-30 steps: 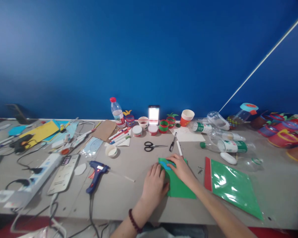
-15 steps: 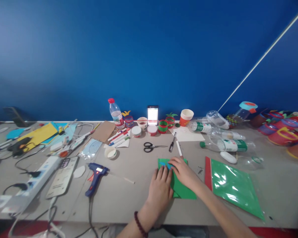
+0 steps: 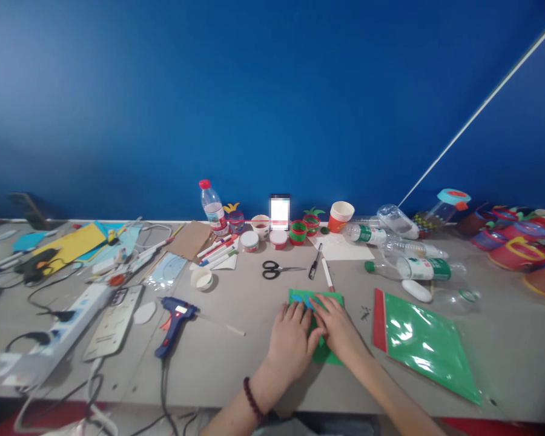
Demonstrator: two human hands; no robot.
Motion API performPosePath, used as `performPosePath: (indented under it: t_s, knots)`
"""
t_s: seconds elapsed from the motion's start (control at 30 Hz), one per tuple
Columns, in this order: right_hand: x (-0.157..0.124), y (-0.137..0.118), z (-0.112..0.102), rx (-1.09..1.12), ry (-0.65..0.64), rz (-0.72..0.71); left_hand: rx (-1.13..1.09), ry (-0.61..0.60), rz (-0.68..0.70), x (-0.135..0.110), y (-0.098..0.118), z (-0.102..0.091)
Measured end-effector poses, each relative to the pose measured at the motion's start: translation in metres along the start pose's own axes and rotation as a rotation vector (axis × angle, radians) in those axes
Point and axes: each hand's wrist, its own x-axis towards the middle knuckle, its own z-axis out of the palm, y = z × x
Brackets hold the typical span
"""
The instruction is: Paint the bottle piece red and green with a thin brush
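Observation:
Green sheets of paper (image 3: 339,298) lie on the table in front of me, with a small blue paper piece (image 3: 303,300) on their upper part. My left hand (image 3: 291,340) rests palm down over the left side of the green paper, fingers stretched toward the blue piece. From the right, my right hand (image 3: 336,327) lies across the same paper, fingertips at the blue piece and thumb side against my left hand. Both hands have their fingers out flat. Much of the paper is hidden beneath them.
Scissors (image 3: 272,269), a black pen (image 3: 315,261) and a white marker (image 3: 327,275) lie beyond the paper. A blue glue gun (image 3: 175,321) and power strip (image 3: 68,339) are left. At right are a green paper pack (image 3: 429,342) and plastic bottles (image 3: 424,267).
My hands have drawn closer together, the right hand shifting left toward the left thumb. The lower right part of the green paper shows less than before.

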Motion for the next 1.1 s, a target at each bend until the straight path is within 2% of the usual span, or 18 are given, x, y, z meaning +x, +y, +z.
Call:
performPosePath:
  t_s: [0.13,0.2,0.43,0.5,0.6,0.7,0.8,0.87,0.97,1.1]
  knots:
    - [-0.003,0.0,0.003,-0.016,0.031,-0.003,0.003,-0.076,0.029,0.007,-0.001,-0.012]
    - [-0.003,-0.001,0.003,-0.017,0.037,-0.007,0.018,-0.097,0.052,0.007,-0.001,-0.011]
    - [-0.002,-0.001,0.0,-0.029,0.038,0.009,0.132,0.013,0.013,-0.002,0.01,0.029]
    - [-0.002,-0.001,-0.001,-0.024,0.032,0.01,0.133,0.042,-0.002,-0.006,0.014,0.035]
    - [-0.001,-0.002,-0.002,-0.003,0.029,0.013,0.091,0.05,-0.022,-0.01,0.014,0.031]
    - [-0.002,-0.002,-0.002,0.014,0.042,0.016,0.043,-0.001,-0.021,-0.01,0.008,0.018]
    - [-0.002,-0.002,-0.001,0.01,0.053,0.018,0.061,-0.088,0.078,-0.008,0.0,0.009]
    - [-0.003,-0.002,-0.001,0.001,0.055,0.012,0.104,-0.106,0.091,-0.006,-0.003,0.01]
    - [-0.003,-0.002,-0.001,-0.007,0.052,-0.003,0.166,-0.073,0.049,-0.004,-0.001,0.017]
    - [-0.003,-0.001,0.0,-0.016,0.061,-0.012,0.095,-0.07,-0.02,-0.004,0.008,0.017]
